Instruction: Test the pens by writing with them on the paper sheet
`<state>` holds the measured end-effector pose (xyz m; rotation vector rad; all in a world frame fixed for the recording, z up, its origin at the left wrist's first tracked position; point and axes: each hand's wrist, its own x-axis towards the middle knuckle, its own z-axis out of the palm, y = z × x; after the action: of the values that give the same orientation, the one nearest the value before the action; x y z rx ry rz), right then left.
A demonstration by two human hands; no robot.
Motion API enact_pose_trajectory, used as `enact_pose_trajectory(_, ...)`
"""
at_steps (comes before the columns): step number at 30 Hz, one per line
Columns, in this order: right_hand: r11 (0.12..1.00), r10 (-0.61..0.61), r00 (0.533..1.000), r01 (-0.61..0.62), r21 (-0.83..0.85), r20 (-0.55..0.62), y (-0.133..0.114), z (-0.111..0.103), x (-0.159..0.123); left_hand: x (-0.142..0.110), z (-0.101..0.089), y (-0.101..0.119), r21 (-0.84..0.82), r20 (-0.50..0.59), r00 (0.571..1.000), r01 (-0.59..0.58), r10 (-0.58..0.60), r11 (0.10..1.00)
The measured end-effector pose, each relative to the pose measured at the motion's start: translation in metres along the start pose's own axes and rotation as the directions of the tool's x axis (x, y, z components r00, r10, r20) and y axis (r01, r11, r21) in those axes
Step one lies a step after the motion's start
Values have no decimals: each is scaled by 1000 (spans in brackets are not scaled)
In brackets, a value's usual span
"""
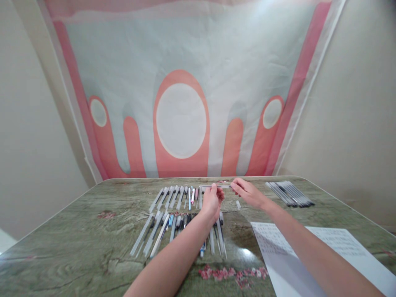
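Observation:
My left hand [213,201] is closed around the left part of a thin translucent pen [226,186], held level above the far side of the table. My right hand [247,193] pinches the pen's right end. Whether the right fingers grip the barrel or a refill inside it is too small to tell. Below the hands a small clear pen cap [238,205] lies on the table. To the left is a row of pen parts and pens [170,197]. A nearer row of pens and clear barrels [157,229] is partly hidden by my left forearm.
At the far right lies a neat batch of grey pens [289,194] with dark ends. A sheet of paper with writing [337,243] rests under my right forearm. The wood-patterned table [77,231] ends at a wall hung with a pink and grey cloth [182,45].

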<state>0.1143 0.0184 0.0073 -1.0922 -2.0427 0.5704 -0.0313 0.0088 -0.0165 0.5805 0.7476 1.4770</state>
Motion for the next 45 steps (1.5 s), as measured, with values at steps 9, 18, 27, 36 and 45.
enact_pose_trajectory(9,997,48,999,-48,56,2,3,1,2,0,0,-1,-11,7,1000,1,-1,1000)
enact_pose_trajectory(18,1000,10,999,-11,18,33,5,0,1,1,-1,-3,10,15,1000,-11,11,1000)
enact_pose_trajectory(27,990,9,998,-18,138,62,5,-1,2,0,0,-2,-1,18,1000,-12,12,1000)
enact_pose_trajectory(36,942,26,985,-81,325,169,1,-3,0,-8,9,6,-165,76,984,171,-161,971)
enact_pose_trajectory(45,981,-105,994,105,160,-9,-21,-15,-3,-50,26,-8,330,335,931,30,-147,943)
